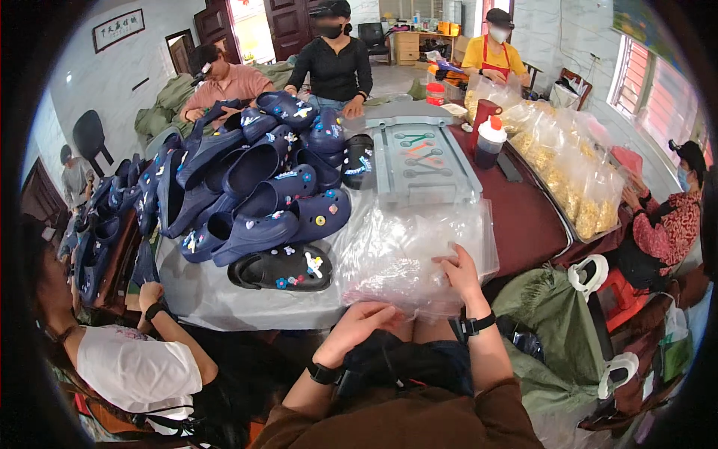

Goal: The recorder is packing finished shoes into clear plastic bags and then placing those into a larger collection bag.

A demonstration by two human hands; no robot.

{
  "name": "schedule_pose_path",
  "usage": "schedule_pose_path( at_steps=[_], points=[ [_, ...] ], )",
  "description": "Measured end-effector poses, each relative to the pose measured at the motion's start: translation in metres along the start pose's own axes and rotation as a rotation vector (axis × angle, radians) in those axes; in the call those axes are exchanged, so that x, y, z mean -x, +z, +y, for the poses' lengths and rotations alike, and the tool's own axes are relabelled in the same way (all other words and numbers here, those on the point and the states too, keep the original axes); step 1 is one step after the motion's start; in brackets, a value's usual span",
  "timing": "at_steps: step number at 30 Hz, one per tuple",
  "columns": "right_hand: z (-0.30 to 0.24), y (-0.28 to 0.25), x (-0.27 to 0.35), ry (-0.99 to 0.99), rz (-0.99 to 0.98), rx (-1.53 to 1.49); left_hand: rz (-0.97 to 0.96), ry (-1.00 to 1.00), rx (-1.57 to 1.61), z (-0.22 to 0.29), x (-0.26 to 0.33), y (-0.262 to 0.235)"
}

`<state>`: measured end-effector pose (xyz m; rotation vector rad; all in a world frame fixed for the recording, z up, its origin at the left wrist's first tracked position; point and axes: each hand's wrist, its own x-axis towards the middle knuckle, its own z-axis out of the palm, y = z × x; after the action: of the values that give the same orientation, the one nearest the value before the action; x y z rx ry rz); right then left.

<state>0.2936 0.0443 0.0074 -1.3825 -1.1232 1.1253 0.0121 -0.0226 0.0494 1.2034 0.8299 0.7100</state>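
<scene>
A stack of clear plastic bags lies flat on the table in front of me. My right hand rests over the right part of the stack, its index finger and thumb apart. Just off the stack's near edge is my left hand, its fingers loosely extended to the right with nothing visible in them. A black clog with colourful charms lies left of the bags. Behind it rises a heap of navy clogs, many with charms, and another dark clog leans at the heap's right side.
A grey plastic lid-like panel with tool pictures lies beyond the bags. To its right stand a bottle of dark liquid, a phone and a tray of bags with golden pieces. Several people sit or stand around; a green sack is at my right.
</scene>
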Motion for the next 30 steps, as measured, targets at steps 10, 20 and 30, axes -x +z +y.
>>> schedule_pose_path(
  at_steps=[10,20,30],
  points=[
    [0.024,0.000,-0.015,-0.029,-0.040,0.020,0.297,0.661,-1.076,0.039,-0.022,-0.013],
    [0.022,0.000,-0.011,-0.037,-0.017,0.055,0.068,0.426,-1.430,-0.044,-0.082,-0.016],
    [-0.071,0.047,0.027,-0.780,0.388,0.885,0.124,0.403,-1.461,-0.062,-0.091,-0.017]
  ],
)
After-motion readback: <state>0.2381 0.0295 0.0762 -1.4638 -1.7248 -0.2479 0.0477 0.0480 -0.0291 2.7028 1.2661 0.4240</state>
